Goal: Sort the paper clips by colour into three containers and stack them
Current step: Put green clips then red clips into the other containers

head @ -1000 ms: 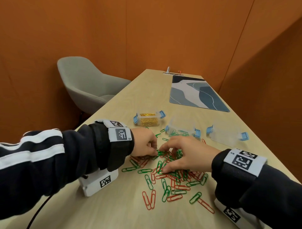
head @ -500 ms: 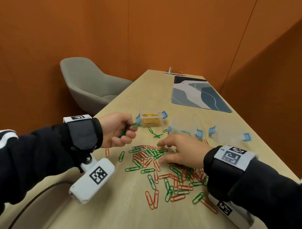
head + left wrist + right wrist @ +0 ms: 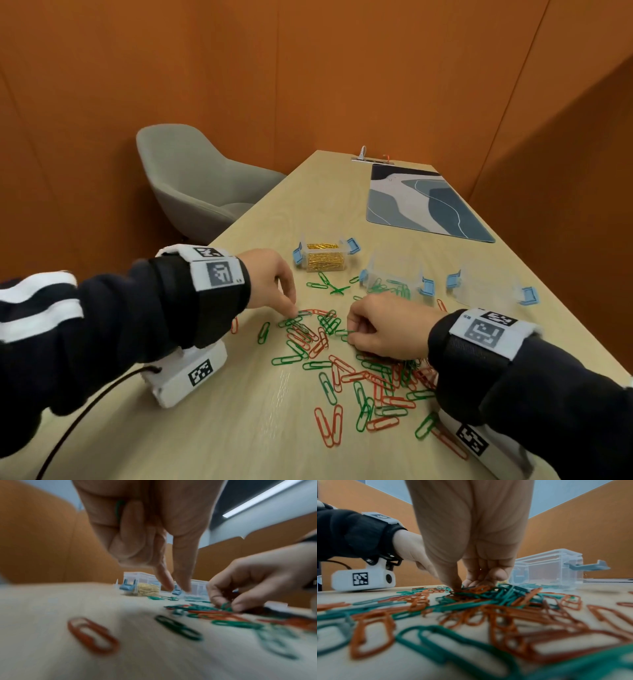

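Note:
A loose pile of red and green paper clips (image 3: pixel 342 363) lies on the wooden table (image 3: pixel 239 428). Behind it stand three clear containers with blue latches: one holds gold clips (image 3: pixel 320 258), the middle one (image 3: pixel 394 279) holds some green clips, and the right one (image 3: pixel 489 286) looks empty. My left hand (image 3: pixel 294 310) reaches its thumb and forefinger down to the pile's left part, while its curled fingers keep a green clip (image 3: pixel 118 509) against the palm. My right hand (image 3: pixel 349 337) pinches green clips (image 3: pixel 226 605) at the pile's middle.
A grey chair (image 3: pixel 191 185) stands past the table's left edge. A blue-grey desk mat (image 3: pixel 424 205) lies at the far right of the table. A few green clips (image 3: pixel 325 284) lie loose in front of the gold container. A black cable (image 3: pixel 68 428) trails off near the front left.
My left hand, raised near the gold container half a second ago with green clips, has dropped back onto the pile. My right hand has curled its fingers and pinched clips.

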A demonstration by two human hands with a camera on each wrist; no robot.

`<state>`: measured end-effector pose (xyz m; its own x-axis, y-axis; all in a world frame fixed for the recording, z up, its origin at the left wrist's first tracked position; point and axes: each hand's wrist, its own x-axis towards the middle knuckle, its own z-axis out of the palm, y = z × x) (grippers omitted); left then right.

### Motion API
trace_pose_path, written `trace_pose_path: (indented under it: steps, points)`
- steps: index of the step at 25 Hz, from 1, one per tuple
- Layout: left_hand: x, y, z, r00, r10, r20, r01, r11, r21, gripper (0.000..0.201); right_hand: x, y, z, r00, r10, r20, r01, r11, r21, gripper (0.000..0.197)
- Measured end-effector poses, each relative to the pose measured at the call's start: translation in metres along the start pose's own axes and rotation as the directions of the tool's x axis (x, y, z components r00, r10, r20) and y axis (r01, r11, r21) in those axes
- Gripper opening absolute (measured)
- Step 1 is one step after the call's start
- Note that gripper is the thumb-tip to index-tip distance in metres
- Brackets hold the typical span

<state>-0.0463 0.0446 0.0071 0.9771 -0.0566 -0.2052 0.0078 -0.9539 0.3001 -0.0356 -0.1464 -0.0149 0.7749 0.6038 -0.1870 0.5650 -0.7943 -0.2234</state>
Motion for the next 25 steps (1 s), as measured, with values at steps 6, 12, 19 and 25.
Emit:
trace_pose_path:
  steps: [6, 12, 19, 25]
  points:
    - [0.017, 0.009, 0.007, 0.997, 0.022, 0.08, -0.028, 0.996, 0.082, 0.02, -0.002, 0.003, -0.003, 0.997, -0.004, -0.083, 0.015, 0.99, 0.139, 0.006]
    - [0.019, 0.002, 0.003, 0.951, -0.06, 0.304, 0.143, 0.956, -0.257, 0.016, -0.006, 0.006, -0.007, 0.968, 0.075, -0.239, 0.03, 0.913, 0.407, 0.007]
    - [0.033, 0.034, -0.007, 0.907, 0.096, 0.41, 0.3, 0.536, -0.789, 0.035, -0.013, 0.031, -0.026, 0.916, 0.248, -0.315, -0.035, 0.832, 0.554, 0.006]
    - [0.078, 0.093, -0.018, 0.956, 0.072, 0.284, 0.174, 0.639, -0.749, 0.03, -0.004, 0.07, -0.056, 0.771, 0.446, -0.454, -0.183, 0.839, 0.512, 0.008]
